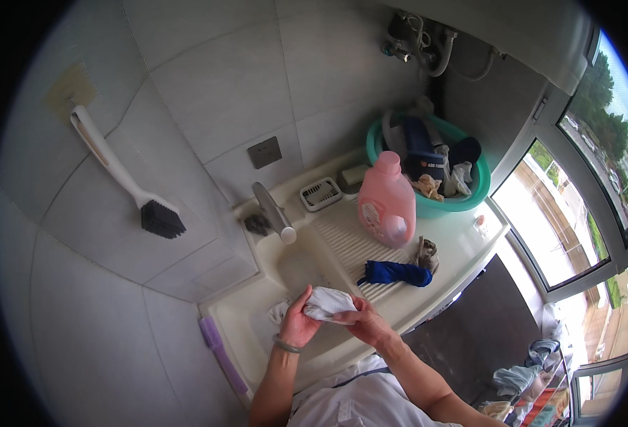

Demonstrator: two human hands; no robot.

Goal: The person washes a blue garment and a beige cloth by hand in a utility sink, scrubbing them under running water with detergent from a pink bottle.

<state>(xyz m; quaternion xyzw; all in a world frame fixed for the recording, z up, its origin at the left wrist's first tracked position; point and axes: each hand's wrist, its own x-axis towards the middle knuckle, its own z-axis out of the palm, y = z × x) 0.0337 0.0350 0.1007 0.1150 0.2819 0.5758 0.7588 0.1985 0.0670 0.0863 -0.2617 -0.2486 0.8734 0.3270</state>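
A white cloth item, bunched up small, is held between both hands above the laundry sink. My left hand, with a bangle at the wrist, grips its left end. On its right end, my right hand presses with the thumb on top. Below and left of the cloth, another whitish cloth lies in the basin, partly hidden by my left hand. A rolled blue cloth rests on the ribbed washboard, touching or close to a crumpled brownish cloth.
A pink detergent bottle stands before a green tub of clothes. The faucet reaches over the basin. A soap dish sits behind the washboard. A purple brush lies along the left rim; a white-handled brush hangs on the wall.
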